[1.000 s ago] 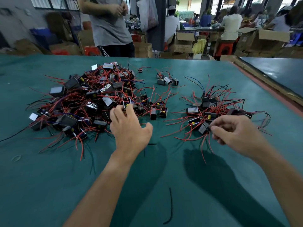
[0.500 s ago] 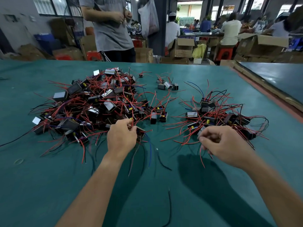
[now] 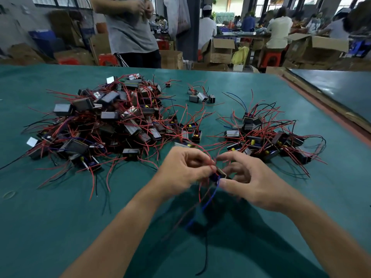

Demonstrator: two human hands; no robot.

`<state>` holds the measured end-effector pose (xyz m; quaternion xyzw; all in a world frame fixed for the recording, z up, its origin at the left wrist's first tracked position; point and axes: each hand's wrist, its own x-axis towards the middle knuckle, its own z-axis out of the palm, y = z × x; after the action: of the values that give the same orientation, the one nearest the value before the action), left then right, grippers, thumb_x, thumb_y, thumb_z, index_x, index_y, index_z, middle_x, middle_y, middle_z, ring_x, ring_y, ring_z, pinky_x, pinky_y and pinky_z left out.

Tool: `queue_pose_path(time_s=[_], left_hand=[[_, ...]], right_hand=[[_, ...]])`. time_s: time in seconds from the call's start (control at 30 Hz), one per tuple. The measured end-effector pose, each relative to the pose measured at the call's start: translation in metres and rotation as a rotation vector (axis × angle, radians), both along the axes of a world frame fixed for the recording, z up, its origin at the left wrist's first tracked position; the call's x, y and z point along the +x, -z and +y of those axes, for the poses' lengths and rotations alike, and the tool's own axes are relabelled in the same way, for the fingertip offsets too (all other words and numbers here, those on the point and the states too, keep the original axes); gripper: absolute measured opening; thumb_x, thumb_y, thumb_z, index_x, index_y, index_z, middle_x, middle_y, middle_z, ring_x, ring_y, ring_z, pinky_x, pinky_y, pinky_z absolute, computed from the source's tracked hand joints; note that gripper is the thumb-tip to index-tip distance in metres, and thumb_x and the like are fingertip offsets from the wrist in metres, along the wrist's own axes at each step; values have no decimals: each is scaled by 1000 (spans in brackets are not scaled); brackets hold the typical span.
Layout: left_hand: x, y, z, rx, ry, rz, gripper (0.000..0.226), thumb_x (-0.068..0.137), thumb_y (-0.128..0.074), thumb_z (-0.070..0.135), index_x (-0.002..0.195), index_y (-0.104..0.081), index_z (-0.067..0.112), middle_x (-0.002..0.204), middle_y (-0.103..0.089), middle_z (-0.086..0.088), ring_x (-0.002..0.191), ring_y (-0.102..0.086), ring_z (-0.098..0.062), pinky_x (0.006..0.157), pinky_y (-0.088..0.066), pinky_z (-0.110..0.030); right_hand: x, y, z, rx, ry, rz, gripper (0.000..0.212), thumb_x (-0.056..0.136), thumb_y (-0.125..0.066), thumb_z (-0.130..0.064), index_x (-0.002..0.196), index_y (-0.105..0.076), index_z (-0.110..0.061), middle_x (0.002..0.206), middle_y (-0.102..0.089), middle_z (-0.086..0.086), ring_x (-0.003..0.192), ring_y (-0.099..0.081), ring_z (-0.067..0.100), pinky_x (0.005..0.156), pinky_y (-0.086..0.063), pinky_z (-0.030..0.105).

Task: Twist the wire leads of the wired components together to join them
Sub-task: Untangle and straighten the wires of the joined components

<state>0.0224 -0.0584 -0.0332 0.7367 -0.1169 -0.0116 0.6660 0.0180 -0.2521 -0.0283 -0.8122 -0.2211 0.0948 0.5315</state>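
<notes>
1. The wired component (image 3: 220, 174) was held above the table (image 3: 60, 217), between both hands.
2. Fingers of left hand (image 3: 184, 169) pinched its red leads (image 3: 209, 167); right hand (image 3: 247, 183) fingers gripped the body.
3. Likely light; leads thin, floppy, best pinched near tips.

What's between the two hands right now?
In the head view, a small wired component sits there, gripped by both the left hand and right hand, its red and blue leads trailing down.

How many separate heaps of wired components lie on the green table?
3: a large heap at the left, a smaller heap at the right, a little cluster at the far centre. A stray component lies apart; no heap seems hidden.
</notes>
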Motion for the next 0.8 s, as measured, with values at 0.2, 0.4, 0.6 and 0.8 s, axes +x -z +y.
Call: queue_pose_path(time_s=[0.2, 0.4, 0.6, 0.8], left_hand=[[-3, 0, -6, 32, 12, 8, 11, 82, -70, -9, 79, -68, 1, 70, -64, -10, 60, -54, -6, 60, -45, -14], [3, -4, 7, 47, -227, 91, 17, 83, -74, 6, 69, -69, 14, 79, -68, -5, 76, -58, -17, 65, -49, -28], [-3, -10, 8, 12, -205, -43, 16, 78, -76, -2, 66, -70, 6, 103, -72, -5, 93, -65, -8, 94, -45, -32], [-5, -5, 1, 32, 75, 1, 26, 94, -53, -7, 74, -49, 9, 111, -73, -9, 101, -67, -15, 84, -51, -27]], right_hand=[[2, -5, -3, -43, -50, -29, 30, 80, -80, -21, 107, -68, -22, 91, -73, 6, 72, -62, 18, 69, -53, 40], [5, -12, -19, -83, -83, 46, 35, 65, -79, -20, 97, -66, -18, 87, -71, 1, 75, -60, 12, 69, -50, 21], [10, -12, -24, -29, 45, -20, 41, 59, -81, -21, 92, -56, -17, 71, -59, -9, 65, -53, 10, 65, -47, 26], [11, -9, -28, -230, 59, -105, 42, 59, -81, -44, 89, -55, -28, 73, -68, -6, 70, -63, 10, 73, -52, 34]])
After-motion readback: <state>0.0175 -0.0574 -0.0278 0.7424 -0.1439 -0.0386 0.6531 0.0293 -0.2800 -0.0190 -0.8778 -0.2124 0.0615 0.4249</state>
